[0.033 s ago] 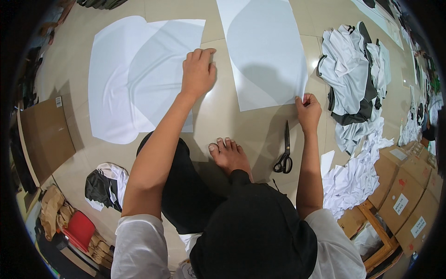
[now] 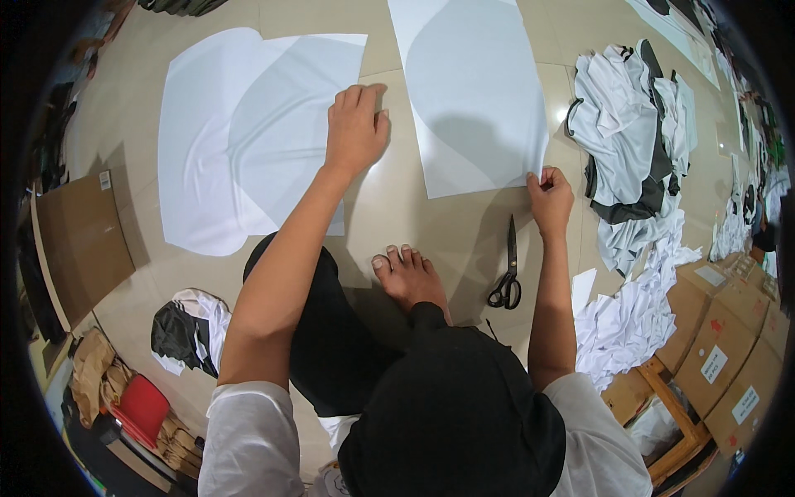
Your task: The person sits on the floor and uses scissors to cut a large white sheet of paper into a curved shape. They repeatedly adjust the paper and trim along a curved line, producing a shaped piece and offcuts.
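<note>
A long white fabric panel point(image 2: 476, 91) with a pale grey curved area lies on the tiled floor, just right of centre. At its near right corner, my right hand point(image 2: 551, 201) pinches the edge between thumb and fingers. My left hand point(image 2: 358, 128) hovers at the right edge of a second piece of white and pale grey fabric point(image 2: 199, 157), fingers stretched out and holding nothing. That second piece is slightly wrinkled, and my left forearm hides part of it. Black-handled scissors point(image 2: 507, 277) lie on the floor near my right forearm, blades pointing away from me.
A bare foot point(image 2: 410, 277) rests between my arms. To the right are a pile of white and black garments point(image 2: 617, 124), white fabric scraps point(image 2: 625, 327) and cardboard boxes point(image 2: 720, 340). On the left stand a cardboard box point(image 2: 83, 248) and a small dark and white cloth bundle point(image 2: 186, 331).
My left hand has shifted very slightly to the right. My right hand stays at the panel's corner, and the fabric pieces look unchanged.
</note>
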Available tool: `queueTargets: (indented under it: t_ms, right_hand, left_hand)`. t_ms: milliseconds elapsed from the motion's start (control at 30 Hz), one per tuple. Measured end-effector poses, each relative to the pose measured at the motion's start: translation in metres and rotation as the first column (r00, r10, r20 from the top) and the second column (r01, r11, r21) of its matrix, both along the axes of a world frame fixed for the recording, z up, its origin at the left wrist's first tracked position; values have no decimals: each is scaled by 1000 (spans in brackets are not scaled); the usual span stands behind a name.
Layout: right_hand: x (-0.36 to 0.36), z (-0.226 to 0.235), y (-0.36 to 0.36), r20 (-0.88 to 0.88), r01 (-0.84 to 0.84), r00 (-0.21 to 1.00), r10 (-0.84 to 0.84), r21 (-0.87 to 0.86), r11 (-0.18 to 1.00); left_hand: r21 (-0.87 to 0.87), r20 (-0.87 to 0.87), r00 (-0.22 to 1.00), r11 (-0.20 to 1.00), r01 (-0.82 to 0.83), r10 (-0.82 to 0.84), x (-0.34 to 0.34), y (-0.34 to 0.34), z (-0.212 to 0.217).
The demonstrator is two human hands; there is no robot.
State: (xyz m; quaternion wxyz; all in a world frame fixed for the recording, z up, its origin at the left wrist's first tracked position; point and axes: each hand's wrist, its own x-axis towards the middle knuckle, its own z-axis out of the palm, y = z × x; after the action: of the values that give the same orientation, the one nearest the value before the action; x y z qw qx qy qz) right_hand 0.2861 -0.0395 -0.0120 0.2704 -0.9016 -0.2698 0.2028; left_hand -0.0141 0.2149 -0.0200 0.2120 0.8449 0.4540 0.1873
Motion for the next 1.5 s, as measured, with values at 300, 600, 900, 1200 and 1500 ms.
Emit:
queueTargets:
  t_ms: [300, 600, 900, 1200, 1500]
  right_hand:
    - [-49, 39, -15, -731, -46, 679, 64, 45, 998]
    - [-111, 89, -22, -767, -833, 313, 560, 62, 549]
    - [32, -4, 60, 488, -342, 845, 219, 179, 922]
    - [67, 17, 52, -114, -347, 938, 328, -257, 902]
    - [-17, 108, -94, -895, 406, 353, 271, 408, 818]
  left_hand:
    - [32, -285, 935, 977, -212, 212, -26, 33, -37]
    - [115, -340, 939, 993, -6, 45, 17, 5, -45]
    - [-114, -95, 803, 808, 579, -589, 39, -69, -12]
    - [112, -183, 980, 992, -54, 74, 2, -20, -4]
    - [9, -404, 893, 977, -212, 198, 47, 119, -25]
